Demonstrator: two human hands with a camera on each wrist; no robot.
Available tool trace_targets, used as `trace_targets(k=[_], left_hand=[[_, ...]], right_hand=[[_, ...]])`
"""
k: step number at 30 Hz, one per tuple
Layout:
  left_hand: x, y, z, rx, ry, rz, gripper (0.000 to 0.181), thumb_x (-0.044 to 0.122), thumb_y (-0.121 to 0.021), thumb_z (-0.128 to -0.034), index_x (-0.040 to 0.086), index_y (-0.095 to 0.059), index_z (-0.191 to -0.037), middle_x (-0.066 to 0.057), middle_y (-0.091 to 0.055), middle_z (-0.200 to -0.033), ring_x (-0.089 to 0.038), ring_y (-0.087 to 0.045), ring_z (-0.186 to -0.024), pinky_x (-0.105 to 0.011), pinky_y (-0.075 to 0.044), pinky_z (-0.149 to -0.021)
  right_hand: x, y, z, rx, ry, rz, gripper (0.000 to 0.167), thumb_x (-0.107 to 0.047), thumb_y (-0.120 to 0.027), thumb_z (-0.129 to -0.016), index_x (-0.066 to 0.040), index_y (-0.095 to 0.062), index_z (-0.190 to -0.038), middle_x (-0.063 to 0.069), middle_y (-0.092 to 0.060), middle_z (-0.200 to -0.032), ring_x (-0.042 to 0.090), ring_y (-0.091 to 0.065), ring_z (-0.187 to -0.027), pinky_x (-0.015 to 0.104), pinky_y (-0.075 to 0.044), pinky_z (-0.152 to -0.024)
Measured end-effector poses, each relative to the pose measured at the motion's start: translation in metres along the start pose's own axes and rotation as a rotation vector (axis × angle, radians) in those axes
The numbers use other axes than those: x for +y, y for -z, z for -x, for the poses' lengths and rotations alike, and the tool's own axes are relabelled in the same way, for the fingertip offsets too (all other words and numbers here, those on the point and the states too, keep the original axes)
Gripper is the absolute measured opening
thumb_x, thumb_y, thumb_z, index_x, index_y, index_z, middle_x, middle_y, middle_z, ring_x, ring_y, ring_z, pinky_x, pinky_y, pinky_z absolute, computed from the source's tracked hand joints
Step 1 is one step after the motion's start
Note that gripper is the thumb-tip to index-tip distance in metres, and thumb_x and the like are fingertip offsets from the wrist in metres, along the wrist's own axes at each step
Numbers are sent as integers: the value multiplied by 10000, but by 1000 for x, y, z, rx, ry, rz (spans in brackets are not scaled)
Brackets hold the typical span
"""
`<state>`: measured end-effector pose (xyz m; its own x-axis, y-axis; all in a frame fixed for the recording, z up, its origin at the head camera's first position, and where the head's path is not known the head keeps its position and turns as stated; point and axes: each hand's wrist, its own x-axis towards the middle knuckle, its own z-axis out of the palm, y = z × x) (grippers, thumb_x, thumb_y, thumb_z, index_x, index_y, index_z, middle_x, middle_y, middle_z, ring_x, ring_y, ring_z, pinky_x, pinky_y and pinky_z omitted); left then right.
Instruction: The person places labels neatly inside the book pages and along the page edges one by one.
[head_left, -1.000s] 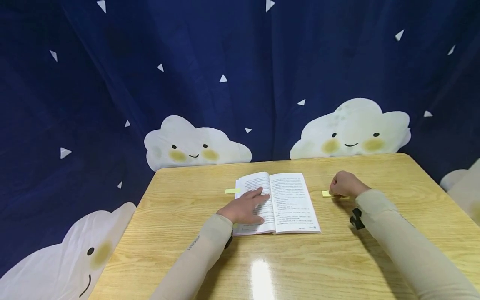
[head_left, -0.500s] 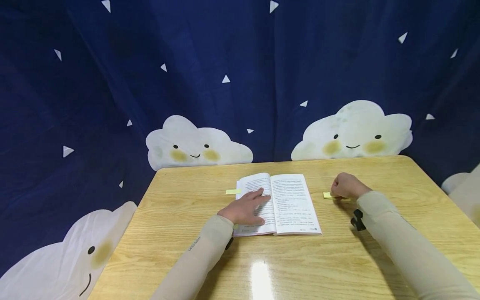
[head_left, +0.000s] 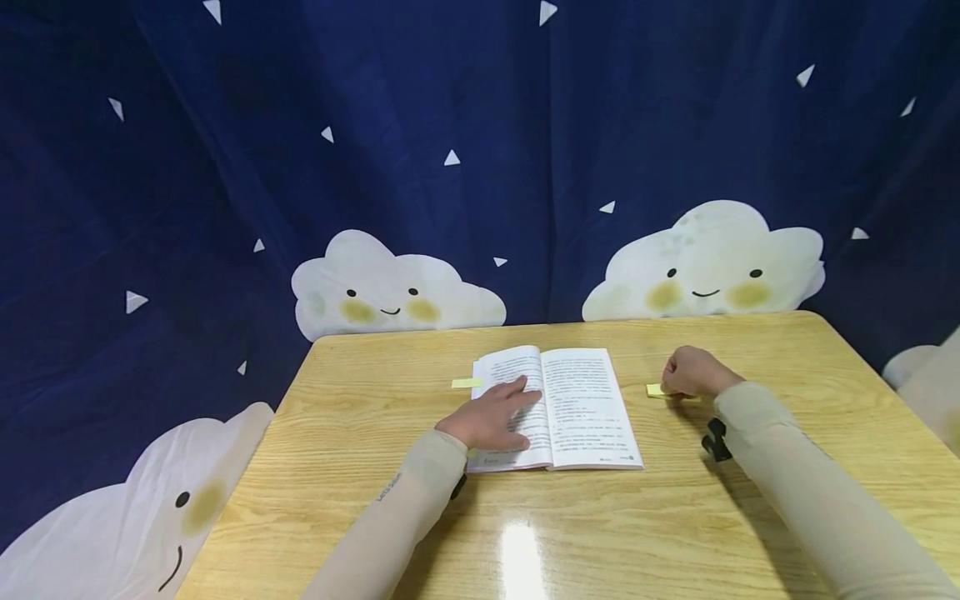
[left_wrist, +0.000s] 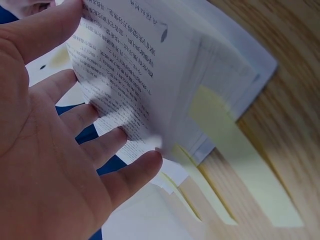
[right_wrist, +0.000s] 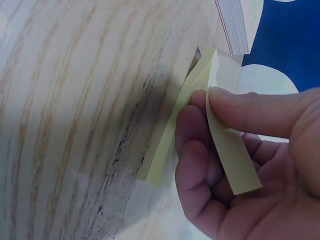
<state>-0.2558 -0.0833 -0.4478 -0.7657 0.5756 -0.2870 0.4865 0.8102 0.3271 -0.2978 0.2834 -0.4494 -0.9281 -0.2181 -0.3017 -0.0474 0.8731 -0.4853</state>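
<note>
An open book (head_left: 588, 408) with printed pages lies on the wooden table. My left hand (head_left: 487, 418) rests on its left page, fingers spread. Several pale yellow sticky tabs (left_wrist: 245, 160) jut from the page edges in the left wrist view. To the right of the book, my right hand (head_left: 693, 372) pinches a yellow sticky note strip (right_wrist: 235, 162) between thumb and fingers. The strip's far end meets a thin yellow sticky note pad (right_wrist: 161, 160) on the table; whether they are still joined is hard to tell. From the head view, the hand covers most of the pad.
The light wooden table (head_left: 360, 517) has a rounded back right corner. Behind it hangs a dark blue curtain (head_left: 420, 108) with white triangles and smiling clouds. Black wrist straps (head_left: 716, 440) show under the sleeves.
The head view has shifted very slightly. Both hands keep their places, the left on the page and the right at the sticky notes.
</note>
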Motion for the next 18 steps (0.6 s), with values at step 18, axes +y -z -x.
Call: trace_targets(k=[18], left_hand=[[1, 0, 0, 9, -1, -4, 762, 381, -694, -915, 316, -303, -1566, 26, -122, -1693, -207, -162, -1565, -404, -288, -1230]], right_hand=[[-3, 1, 4, 2, 23, -2, 360, -36, -494, -865, -165, -456, -531, -69, -418, -477, 83, -294, -466, 272, -357, -566]])
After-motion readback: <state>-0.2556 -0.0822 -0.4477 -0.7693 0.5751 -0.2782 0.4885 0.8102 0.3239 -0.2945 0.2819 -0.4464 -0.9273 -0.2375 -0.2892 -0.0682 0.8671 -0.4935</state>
